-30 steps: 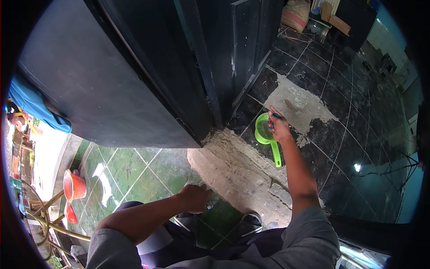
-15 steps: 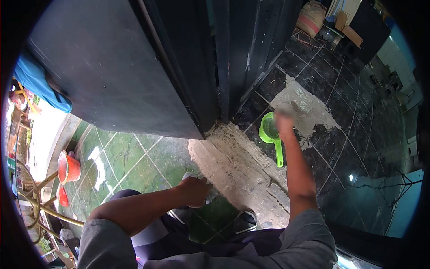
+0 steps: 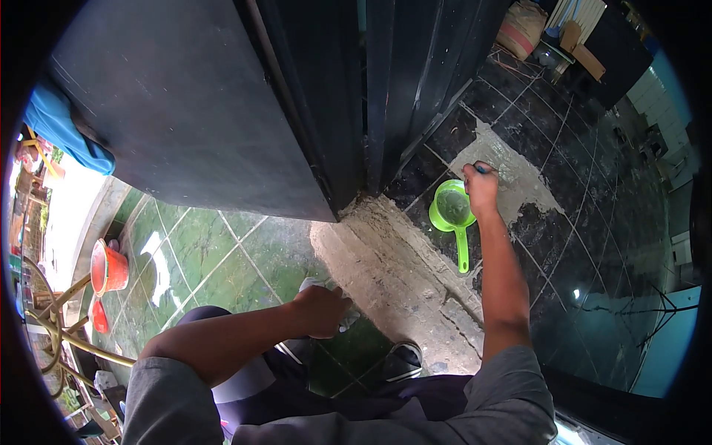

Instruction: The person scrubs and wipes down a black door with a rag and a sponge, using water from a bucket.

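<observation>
My right hand is closed around a small tool with a dark blue handle; its working end is hidden. It is over the near edge of a rough grey cement patch on the black tiles. Just left of that hand stands a bright green dipper with greyish contents, its handle pointing toward me. My left hand is closed on a crumpled grey-white cloth, low over the green tiles near my legs. The cloth shows on both sides of the fist.
A bare, broken concrete strip runs between the green and black floors. Dark metal door panels stand ahead. At the left are a red bucket, a red scoop and a bent metal frame. A sack lies far right.
My right hand, blurred by motion before, has moved slightly right and up from the dipper's rim, and the blue handle now shows. My left hand has barely moved.
</observation>
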`<state>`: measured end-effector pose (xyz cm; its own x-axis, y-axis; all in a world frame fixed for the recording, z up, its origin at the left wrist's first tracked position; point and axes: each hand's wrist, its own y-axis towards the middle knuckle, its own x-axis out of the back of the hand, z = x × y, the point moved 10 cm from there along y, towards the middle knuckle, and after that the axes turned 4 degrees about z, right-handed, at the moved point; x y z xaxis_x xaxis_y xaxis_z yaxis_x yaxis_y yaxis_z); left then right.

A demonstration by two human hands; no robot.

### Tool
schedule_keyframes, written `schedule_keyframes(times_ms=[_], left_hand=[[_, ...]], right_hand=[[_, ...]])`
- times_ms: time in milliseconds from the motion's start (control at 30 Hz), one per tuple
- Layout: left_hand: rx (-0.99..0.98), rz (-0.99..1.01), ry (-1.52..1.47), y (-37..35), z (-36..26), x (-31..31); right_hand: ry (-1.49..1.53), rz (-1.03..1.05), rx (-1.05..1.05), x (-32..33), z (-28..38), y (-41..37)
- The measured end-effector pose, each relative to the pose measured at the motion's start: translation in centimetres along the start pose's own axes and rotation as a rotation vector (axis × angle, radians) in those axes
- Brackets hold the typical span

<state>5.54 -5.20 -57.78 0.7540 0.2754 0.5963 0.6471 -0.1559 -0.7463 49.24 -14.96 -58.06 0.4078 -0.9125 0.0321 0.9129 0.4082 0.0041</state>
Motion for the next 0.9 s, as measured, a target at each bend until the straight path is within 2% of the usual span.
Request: schedule_keyframes(times_ms=[100,200,300,367,400,433,467,500,533,633,667,733,833,900], left_hand=[[-0.008,0.000,0.018,0.1,-0.1,0.0],[-0.013,0.010,0.033,0.1,-0.2,0.0],[-0.028,0.002,0.018,-0.1,-0.3,0.3],[-0.040,-0.011,0.020,0.1,-0.1,0.0],[-0.038,-0.010,0.026,0.3,0.1,-0.2],[-0.034,-0.011,0.035,0.5,0.4,-0.4],[-0.030,-0.011,0.044,0.5,0.5,-0.4],[-0.021,0.009,0.052,0.2,0.4,-0.4],[-0.012,0.026,0.061,0.2,0.3,-0.3],[-0.012,0.006,0.068,0.0,0.2,0.2],[-0.023,-0.007,0.057,-0.1,0.0,-0.1],[-0.039,-0.034,0.042,-0.2,-0.1,-0.1],[-0.040,-0.015,0.043,-0.9,-0.7,0.6],[-0.026,0.012,0.093,-0.4,-0.4,0.6]], right_hand=[[-0.071,-0.033,0.009,-0.5,3.6,-1.0],[-0.110,-0.122,0.117,1.0,7.8,-0.8],[-0.063,-0.066,0.102,2.6,13.8,-1.5],[-0.047,0.049,0.110,2.8,14.8,-2.4],[-0.039,0.107,0.120,3.1,15.1,-2.9],[0.115,0.269,0.077,2.4,13.1,-3.1],[0.312,0.389,-0.057,1.3,10.3,-3.7],[0.366,0.451,-0.194,0.8,5.7,-3.4],[-0.249,0.430,-0.220,1.5,-0.3,-2.3],[-1.227,0.488,0.106,0.1,-6.5,-2.4],[-0.989,0.426,0.043,-0.2,-3.0,-3.3],[-0.955,0.150,0.190,0.9,4.5,-2.6],[-0.649,0.134,0.263,2.4,14.8,-2.2],[-0.189,0.365,0.088,2.1,14.9,-2.4]])
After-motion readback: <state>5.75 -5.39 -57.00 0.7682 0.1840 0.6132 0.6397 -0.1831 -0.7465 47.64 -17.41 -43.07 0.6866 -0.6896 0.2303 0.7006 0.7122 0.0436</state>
